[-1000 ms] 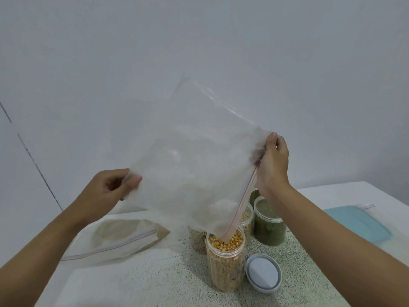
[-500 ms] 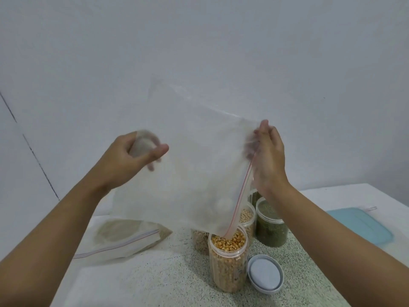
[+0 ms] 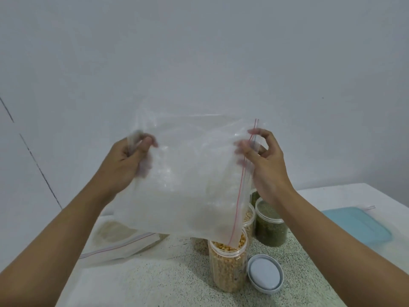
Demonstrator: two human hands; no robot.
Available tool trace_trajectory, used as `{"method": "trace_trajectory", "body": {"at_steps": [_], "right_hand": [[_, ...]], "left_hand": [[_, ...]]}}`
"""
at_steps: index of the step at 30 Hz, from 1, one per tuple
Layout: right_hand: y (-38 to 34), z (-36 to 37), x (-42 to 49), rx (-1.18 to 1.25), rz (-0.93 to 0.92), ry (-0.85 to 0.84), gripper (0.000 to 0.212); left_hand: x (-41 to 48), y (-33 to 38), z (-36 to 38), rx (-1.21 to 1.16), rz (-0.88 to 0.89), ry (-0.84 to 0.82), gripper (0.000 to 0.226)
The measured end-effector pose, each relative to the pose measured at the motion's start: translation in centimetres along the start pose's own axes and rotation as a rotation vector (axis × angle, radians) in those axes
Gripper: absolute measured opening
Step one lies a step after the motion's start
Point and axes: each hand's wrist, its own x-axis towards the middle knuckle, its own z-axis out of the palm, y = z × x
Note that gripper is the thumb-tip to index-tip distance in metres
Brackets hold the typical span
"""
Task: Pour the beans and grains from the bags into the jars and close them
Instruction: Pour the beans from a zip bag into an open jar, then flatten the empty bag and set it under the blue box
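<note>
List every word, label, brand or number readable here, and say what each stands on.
None: no readable text shows anywhere in this view.
The clear zip bag, held by the left hand and the right hand, is unprinted and shows only a red seal line.
The jar of yellow kernels, the jar of green grains and the grey lid carry no label.

The held bag (image 3: 188, 180) hangs over the front jar (image 3: 228, 267) on the tabletop (image 3: 166, 284). A lid (image 3: 264, 274) lies just right of that jar, another jar (image 3: 271, 229) stands behind to the right, and a second bag (image 3: 117, 242) lies left.
</note>
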Motion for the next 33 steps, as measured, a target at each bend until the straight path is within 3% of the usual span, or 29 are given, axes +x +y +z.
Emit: {"method": "trace_trajectory", "body": {"at_steps": [2,4,10,13,16,18,21,25,29,33], "right_hand": [[0.3,0.0,-0.3,0.029,0.101,-0.119,0.065],[0.4,0.0,-0.5,-0.054,0.168,-0.205,0.076],[-0.7,0.1,-0.5,-0.159,0.079,-0.073,0.049],[-0.8,0.7,-0.4,-0.189,0.039,-0.027,0.047],[-0.4,0.6,-0.3,-0.128,0.123,0.052,0.043],[-0.2,0.4,-0.4,-0.139,0.166,0.028,0.028],[0.0,0.4,-0.5,-0.234,0.135,-0.006,0.021],[-0.8,0.3,-0.7,-0.385,-0.127,0.024,0.023],[-1.5,0.2,-0.5,-0.518,-0.205,0.026,0.019],[-1.1,0.5,-0.5,-0.588,-0.153,-0.059,0.018]], "left_hand": [[-0.4,-0.1,0.3,-0.133,-0.031,0.04,0.022],[-0.6,-0.4,0.3,-0.216,-0.087,0.076,0.019],[-2.6,-2.6,-0.1,-0.12,-0.213,0.132,0.029],[-3.3,-3.4,-0.1,-0.027,-0.233,0.216,0.04],[-3.8,-4.2,-0.2,-0.036,-0.245,0.3,0.051],[-4.2,-4.6,0.0,-0.012,-0.23,0.318,0.05],[-4.4,-4.9,0.1,0.124,-0.267,0.228,0.051],[-4.6,-5.1,-0.5,0.166,-0.394,0.067,0.046],[-5.1,-5.2,-0.2,0.254,-0.312,0.059,0.038],[-4.8,-3.5,2.0,0.085,-0.175,-0.016,0.024]]}}
